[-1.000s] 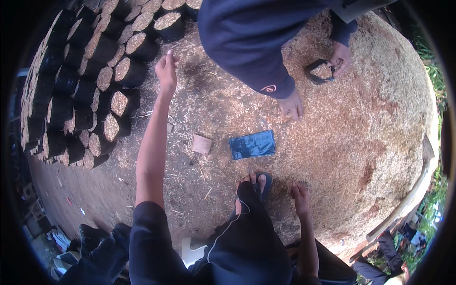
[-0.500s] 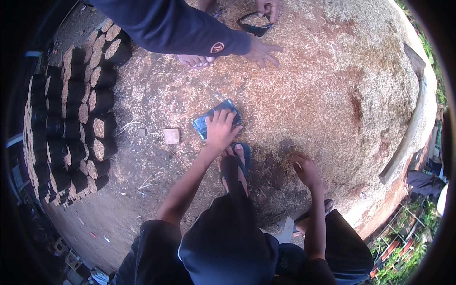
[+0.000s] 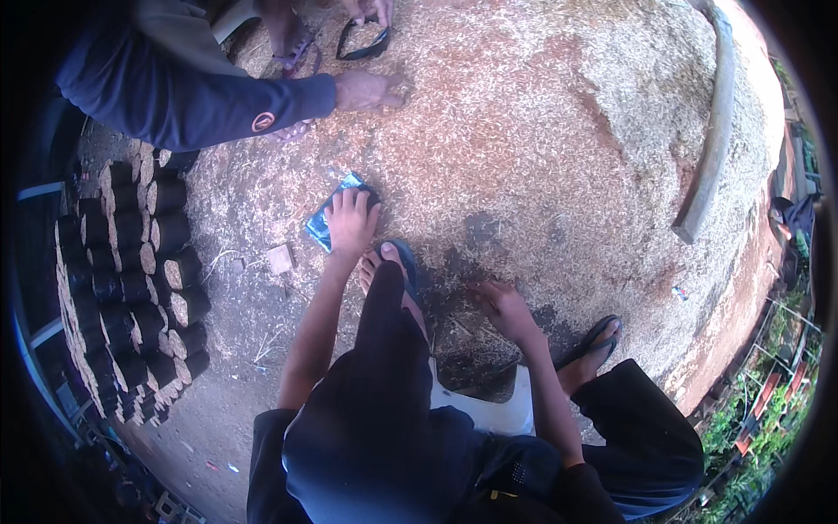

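Note:
My left hand [image 3: 351,223] lies with fingers spread over a flat packet of shiny blue-black plastic [image 3: 319,229] on the ground, just beyond my sandalled left foot [image 3: 401,260]. Over dark, husk-strewn soil, my right hand [image 3: 504,307] is low, with its fingers loosely bent and apart; I see nothing in it. Across from me, a co-worker in a dark blue sleeve [image 3: 209,106] has one hand [image 3: 367,90] in the pale husk mix [image 3: 489,131]. That person's other hand [image 3: 377,12] holds the rim of an open black plastic bag [image 3: 375,51].
Rows of filled black bags [image 3: 118,288] stand at the left. A small square block [image 3: 281,258] lies between them and my left hand. A long wooden pole [image 3: 709,148] rests on the heap at the right. A white stool [image 3: 489,414] is below me.
My view has shifted, so most things appear farther left. My left hand remains on the packet; my right hand is lower, with its fingers pointing leftward. The co-worker's spread fingers have drawn together in the husks.

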The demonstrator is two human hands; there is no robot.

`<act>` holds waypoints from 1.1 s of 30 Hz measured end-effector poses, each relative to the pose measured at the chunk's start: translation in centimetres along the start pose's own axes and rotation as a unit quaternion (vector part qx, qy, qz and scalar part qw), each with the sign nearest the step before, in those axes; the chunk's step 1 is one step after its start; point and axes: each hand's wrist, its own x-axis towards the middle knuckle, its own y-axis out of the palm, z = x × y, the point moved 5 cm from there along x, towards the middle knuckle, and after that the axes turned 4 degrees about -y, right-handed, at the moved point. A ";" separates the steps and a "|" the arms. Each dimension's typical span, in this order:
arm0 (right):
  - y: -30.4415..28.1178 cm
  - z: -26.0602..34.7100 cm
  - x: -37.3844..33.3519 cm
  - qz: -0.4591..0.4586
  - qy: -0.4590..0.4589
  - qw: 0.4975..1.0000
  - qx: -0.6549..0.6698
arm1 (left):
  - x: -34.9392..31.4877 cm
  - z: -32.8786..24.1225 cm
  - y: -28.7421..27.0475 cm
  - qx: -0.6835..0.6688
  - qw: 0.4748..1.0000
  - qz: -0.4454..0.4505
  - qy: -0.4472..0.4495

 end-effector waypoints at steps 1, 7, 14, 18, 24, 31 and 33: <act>0.2 -0.2 -0.4 0.010 -0.001 1.000 -0.022 | -0.1 0.1 0.1 0.013 1.000 -0.002 0.006; -0.2 -0.8 -3.0 -0.038 -0.004 0.999 0.028 | 0.5 0.8 1.4 0.062 0.997 0.037 0.007; 2.1 -2.4 -1.7 0.038 0.045 0.996 0.067 | 1.7 1.2 2.0 0.031 0.999 0.041 -0.009; 7.7 -1.5 -2.8 0.274 0.091 0.940 0.184 | 1.3 1.6 1.9 0.001 0.997 0.075 -0.010; 9.4 -0.4 -4.5 0.323 0.118 0.904 0.253 | 1.8 2.3 1.3 -0.062 0.994 0.083 -0.042; 8.8 -0.9 -4.2 0.315 0.133 0.901 0.267 | 2.6 2.2 1.5 -0.019 0.998 0.060 -0.023; 9.0 -1.0 -4.5 0.308 0.137 0.903 0.266 | 2.8 2.1 1.4 -0.009 0.997 0.071 -0.023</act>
